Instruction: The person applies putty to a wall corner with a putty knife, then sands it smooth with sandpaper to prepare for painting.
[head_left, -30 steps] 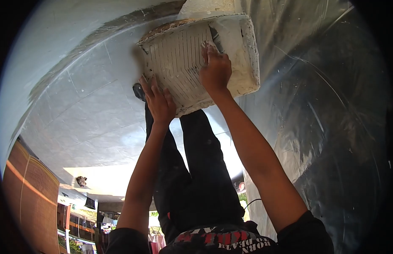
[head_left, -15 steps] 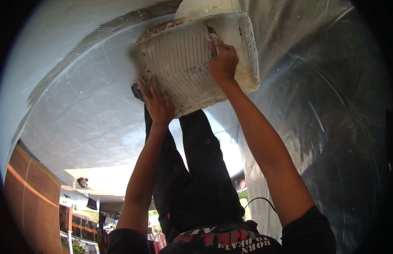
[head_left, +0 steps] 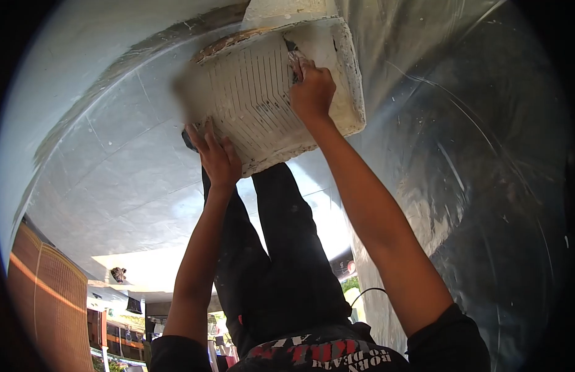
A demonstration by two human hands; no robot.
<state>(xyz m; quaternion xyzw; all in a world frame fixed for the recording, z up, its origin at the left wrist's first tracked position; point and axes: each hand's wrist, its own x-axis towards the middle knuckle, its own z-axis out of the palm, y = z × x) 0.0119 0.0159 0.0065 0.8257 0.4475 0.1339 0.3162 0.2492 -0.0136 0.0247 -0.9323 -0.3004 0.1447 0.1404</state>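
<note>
A paint tray [head_left: 250, 80] with a ribbed floor, crusted with dried off-white paint, is held out at the top of the view. My left hand [head_left: 218, 160] grips its near left edge, fingers lying over the rim and thumb hidden. Inside the tray, toward its right side, my right hand [head_left: 313, 93] is closed around a paint-smeared scraper [head_left: 296, 59]. The tool's dark tip meets the tray's surface near the far end. Dark gaps show between the ribs where paint coats the floor unevenly.
Below the tray are my legs in black trousers [head_left: 287, 235], on a grey tiled floor [head_left: 126, 167]. Shiny plastic sheeting [head_left: 461, 173] hangs along the right. A woven blind [head_left: 52, 285] is at lower left, and a small dark object [head_left: 118, 274] lies on the sunlit floor.
The whole view has shifted slightly, so the tray, both hands and the surroundings appear a little further left. Both hands keep their grips, with the scraper at nearly the same spot in the tray.
</note>
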